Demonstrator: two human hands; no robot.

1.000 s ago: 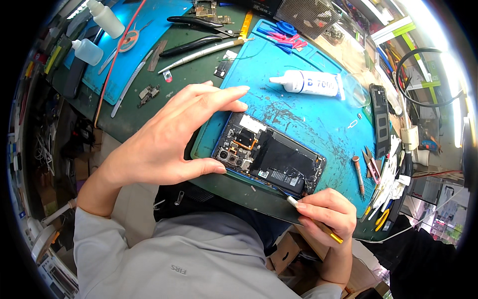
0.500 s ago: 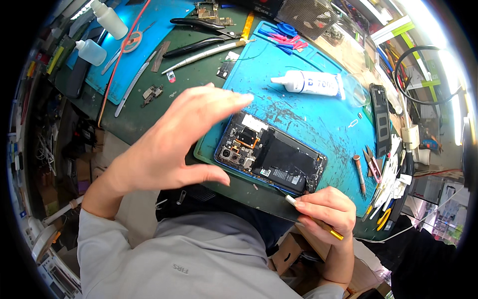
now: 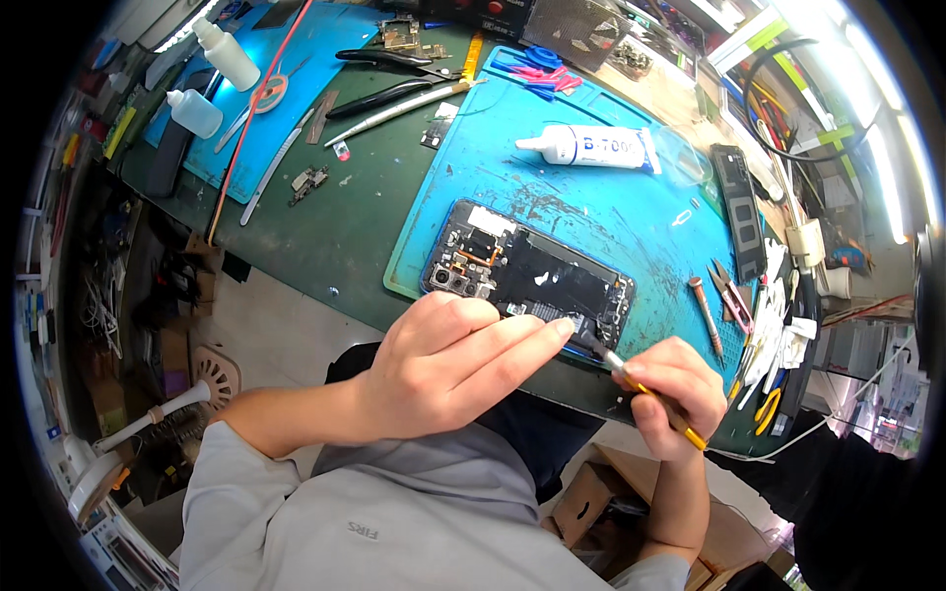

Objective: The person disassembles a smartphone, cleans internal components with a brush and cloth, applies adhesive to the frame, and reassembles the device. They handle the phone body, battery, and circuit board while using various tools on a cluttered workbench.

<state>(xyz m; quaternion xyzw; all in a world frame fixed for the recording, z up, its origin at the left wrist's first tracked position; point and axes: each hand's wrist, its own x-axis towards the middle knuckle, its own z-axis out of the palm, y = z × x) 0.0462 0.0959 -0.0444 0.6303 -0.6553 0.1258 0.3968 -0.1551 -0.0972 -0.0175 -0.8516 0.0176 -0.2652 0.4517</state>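
An opened smartphone (image 3: 591, 264) lies on the blue work mat, its black battery, cameras and boards bare. My left hand (image 3: 448, 369) is closed at the phone's near long side, fingers bent over that edge and one fingertip at the battery's near edge. Its thumb is hidden. Between the thumb and fingers of my right hand (image 3: 675, 389) is a thin hand tool with a gold handle (image 3: 687, 429), a pale collar and a narrow dark blade. The blade's tip meets the phone's near right edge, close to my left fingertip.
Beyond the phone on the mat (image 3: 473, 158) lie a white glue tube (image 3: 596, 148) and blue and pink plastic picks (image 3: 542, 74). Scissors (image 3: 731, 297), a screwdriver (image 3: 707, 320) and a black phone part (image 3: 739, 212) are at the right. Pliers (image 3: 379, 98) and tweezers (image 3: 276, 167) lie far left.
My left hand, spread above the phone's left end, has come down and right onto its near edge with fingers drawn together. My right hand keeps the gold-handled tool, slightly turned.
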